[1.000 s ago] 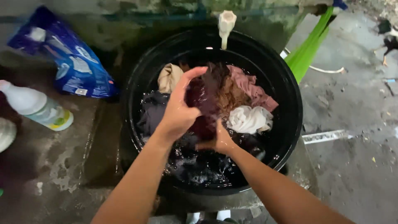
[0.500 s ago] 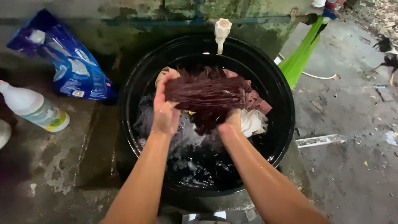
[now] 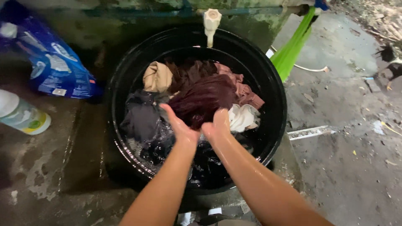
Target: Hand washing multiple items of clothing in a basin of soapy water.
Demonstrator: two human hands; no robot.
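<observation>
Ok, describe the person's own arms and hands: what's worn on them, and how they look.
Both forearms are bare, with no sleeves in view. The left hand and right hand wear no gloves, and no rings, watch or bracelets show. Hands and forearms glisten wet. Most of the fingers are hidden.

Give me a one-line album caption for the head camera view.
Both hands, left hand and right hand, grip a wet maroon garment over a black tub of soaking clothes under a white tap.
</observation>
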